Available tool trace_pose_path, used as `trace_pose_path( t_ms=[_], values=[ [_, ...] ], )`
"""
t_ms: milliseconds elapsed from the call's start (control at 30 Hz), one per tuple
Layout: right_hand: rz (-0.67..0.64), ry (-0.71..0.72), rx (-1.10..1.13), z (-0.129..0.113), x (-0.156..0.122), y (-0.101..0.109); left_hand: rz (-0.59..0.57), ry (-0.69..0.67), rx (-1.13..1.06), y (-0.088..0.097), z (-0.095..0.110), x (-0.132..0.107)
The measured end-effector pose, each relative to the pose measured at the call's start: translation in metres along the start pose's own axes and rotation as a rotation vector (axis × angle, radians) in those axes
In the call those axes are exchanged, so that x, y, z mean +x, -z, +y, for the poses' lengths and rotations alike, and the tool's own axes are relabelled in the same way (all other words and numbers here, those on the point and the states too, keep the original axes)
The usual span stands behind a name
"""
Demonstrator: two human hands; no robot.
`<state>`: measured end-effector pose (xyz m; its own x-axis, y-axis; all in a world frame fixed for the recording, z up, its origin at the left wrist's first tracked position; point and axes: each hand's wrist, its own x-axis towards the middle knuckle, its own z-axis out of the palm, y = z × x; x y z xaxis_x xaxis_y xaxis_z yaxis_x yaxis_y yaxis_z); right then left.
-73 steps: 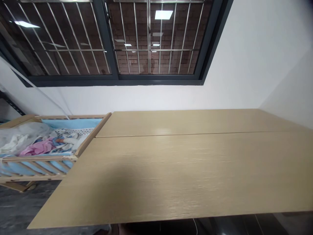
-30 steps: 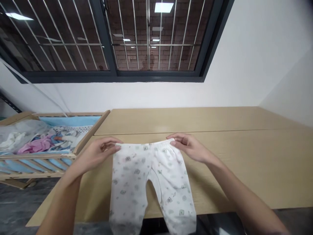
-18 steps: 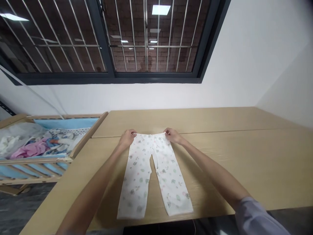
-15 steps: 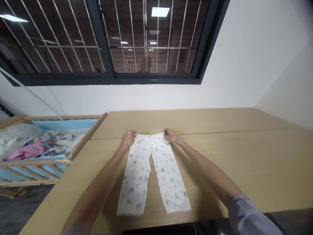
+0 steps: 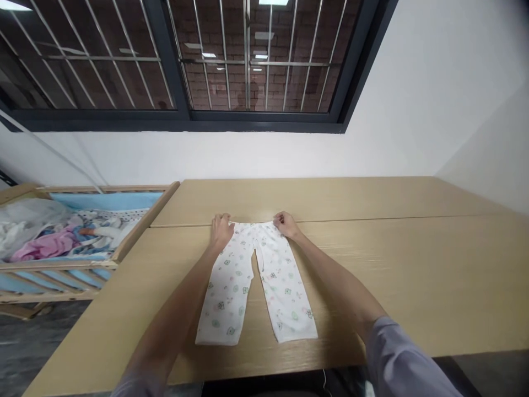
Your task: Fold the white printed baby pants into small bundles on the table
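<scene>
A small pair of white baby trousers with a pale printed pattern lies flat on the light wooden table, legs spread toward me. My left hand pinches the left end of the waistband. At the right end of the waistband, my right hand is closed on the cloth. Both arms stretch out over the table, one on each side of the trousers.
A wooden cot with blue lining stands against the table's left side, filled with a heap of white and pink clothes. A white wall and a barred dark window lie behind the table. Dark floor shows at the lower left.
The table was bare at first. My hands brought the trousers in, hanging over the near edge, then slid them away from me until they lay flat on the table.
</scene>
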<state>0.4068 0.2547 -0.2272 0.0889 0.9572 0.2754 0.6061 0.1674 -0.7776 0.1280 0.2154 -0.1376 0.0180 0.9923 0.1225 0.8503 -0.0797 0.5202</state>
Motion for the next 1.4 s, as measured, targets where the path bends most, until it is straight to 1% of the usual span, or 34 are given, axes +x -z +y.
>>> trace_pose_path(
  t_ms=[67, 100, 200, 267, 300, 333, 400, 467, 533, 600, 700, 800, 933, 1100, 1300, 1400],
  values=[
    [0.066, 0.023, 0.02, 0.004, -0.006, -0.001, -0.02, -0.073, -0.011, 0.005, 0.02, -0.023],
    [0.092, 0.035, 0.028, 0.005, -0.009, -0.001, -0.053, -0.117, -0.02, 0.007, 0.031, -0.038],
    [0.13, 0.062, 0.048, 0.007, -0.013, 0.0, -0.205, -0.243, -0.04, 0.005, 0.066, -0.096],
    [0.138, 0.069, 0.058, 0.006, -0.013, 0.001, -0.335, -0.329, -0.044, -0.002, 0.086, -0.138],
    [0.141, 0.07, 0.063, 0.006, -0.013, 0.001, -0.42, -0.387, -0.039, -0.007, 0.095, -0.158],
    [0.143, 0.07, 0.067, 0.005, -0.013, 0.002, -0.481, -0.424, -0.03, -0.012, 0.101, -0.176],
    [0.141, 0.067, 0.071, 0.004, -0.013, 0.004, -0.558, -0.467, 0.009, -0.025, 0.111, -0.205],
    [0.14, 0.06, 0.072, 0.002, -0.015, 0.006, -0.579, -0.465, 0.081, -0.039, 0.117, -0.224],
    [0.139, 0.052, 0.067, 0.001, -0.016, 0.008, -0.593, -0.445, 0.157, -0.052, 0.12, -0.234],
    [0.126, 0.051, 0.055, -0.001, -0.017, 0.009, -0.605, -0.427, 0.191, -0.061, 0.12, -0.238],
    [0.074, 0.059, 0.029, -0.001, -0.017, 0.008, -0.623, -0.428, 0.189, -0.067, 0.119, -0.242],
    [0.022, 0.053, 0.0, 0.001, -0.016, 0.005, -0.622, -0.442, 0.179, -0.067, 0.119, -0.247],
    [-0.001, 0.033, -0.04, 0.004, -0.015, 0.003, -0.616, -0.45, 0.155, -0.069, 0.121, -0.251],
    [-0.034, 0.056, -0.061, 0.001, -0.015, 0.004, -0.616, -0.487, 0.13, -0.071, 0.119, -0.252],
    [-0.036, 0.02, -0.024, 0.004, -0.015, 0.004, -0.585, -0.455, 0.096, -0.066, 0.115, -0.254],
    [-0.052, -0.001, -0.011, 0.004, -0.013, 0.004, -0.568, -0.463, 0.051, -0.063, 0.111, -0.257]
  ],
)
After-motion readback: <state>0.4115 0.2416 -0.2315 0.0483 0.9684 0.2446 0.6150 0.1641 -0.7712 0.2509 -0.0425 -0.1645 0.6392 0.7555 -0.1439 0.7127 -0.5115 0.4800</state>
